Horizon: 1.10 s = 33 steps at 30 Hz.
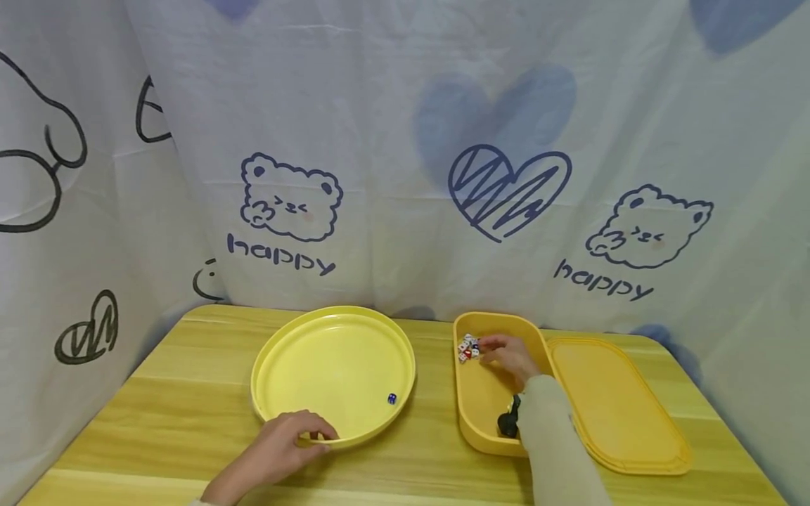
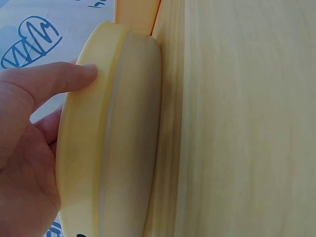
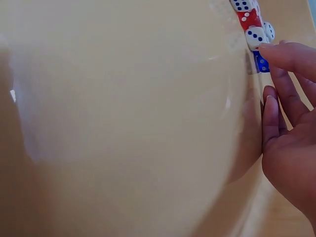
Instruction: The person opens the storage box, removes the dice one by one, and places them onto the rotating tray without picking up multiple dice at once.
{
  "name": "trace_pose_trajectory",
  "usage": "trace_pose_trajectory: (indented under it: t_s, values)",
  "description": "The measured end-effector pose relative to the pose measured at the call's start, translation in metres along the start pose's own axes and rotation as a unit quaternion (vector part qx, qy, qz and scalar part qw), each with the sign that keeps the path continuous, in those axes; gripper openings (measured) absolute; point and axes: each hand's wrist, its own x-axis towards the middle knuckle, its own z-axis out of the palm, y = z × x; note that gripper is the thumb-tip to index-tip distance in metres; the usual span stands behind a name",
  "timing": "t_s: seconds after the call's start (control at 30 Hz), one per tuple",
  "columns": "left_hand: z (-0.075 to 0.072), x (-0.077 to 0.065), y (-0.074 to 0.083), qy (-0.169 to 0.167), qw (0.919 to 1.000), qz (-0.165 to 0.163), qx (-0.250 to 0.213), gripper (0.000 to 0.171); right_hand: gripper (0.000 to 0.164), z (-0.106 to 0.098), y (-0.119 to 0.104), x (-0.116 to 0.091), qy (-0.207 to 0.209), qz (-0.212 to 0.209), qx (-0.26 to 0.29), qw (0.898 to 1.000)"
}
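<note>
My left hand (image 1: 287,443) grips the near rim of a round yellow tray (image 1: 329,318), thumb on the outer side and fingers over the edge. In the left wrist view the thumb (image 2: 81,76) presses against the tray wall (image 2: 94,133). One blue die (image 1: 392,398) lies on the tray's right side. Inside a yellow rectangular box (image 1: 465,414), my right hand (image 1: 511,357) reaches to a small heap of white, red and blue dice (image 1: 467,348). Its fingertips are right at a white die (image 3: 256,37) and a blue die (image 3: 261,62), with the fingers loosely bent.
A black object (image 1: 508,423) lies at the near end of the box, partly behind the right sleeve (image 1: 557,436). The yellow box lid (image 1: 623,407) is flat on the wooden table (image 1: 436,464) to the right. A printed white cloth (image 1: 392,232) hangs behind the table.
</note>
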Motion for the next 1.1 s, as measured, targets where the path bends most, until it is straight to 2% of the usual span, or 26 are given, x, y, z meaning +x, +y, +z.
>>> trace_pose_trajectory:
  t_s: [0.2,0.43,0.63,0.87,1.1]
  values:
    - [-0.0034,-0.0001,0.0009,0.004,0.9999,0.010,0.000,0.010,0.024,0.0026,-0.0020,-0.0014,-0.007,-0.013,-0.021,1.000]
    - [-0.0032,0.0001,-0.0003,0.005,0.9999,0.013,0.004,0.010,0.021,0.0042,-0.0005,0.0004,-0.012,-0.039,-0.074,0.996]
    - [-0.0024,-0.0002,-0.0004,0.006,0.9999,0.008,0.003,0.010,0.021,0.0065,-0.0011,0.0020,-0.021,-0.032,-0.095,0.995]
    - [-0.0002,-0.0009,-0.0007,0.007,1.0000,0.003,0.001,0.010,0.016,0.0063,0.0020,0.0030,-0.009,-0.019,-0.108,0.994]
    - [-0.0001,-0.0007,0.0006,0.009,1.0000,0.003,-0.003,0.010,0.017,0.0032,0.0027,0.0005,-0.008,-0.020,-0.096,0.995]
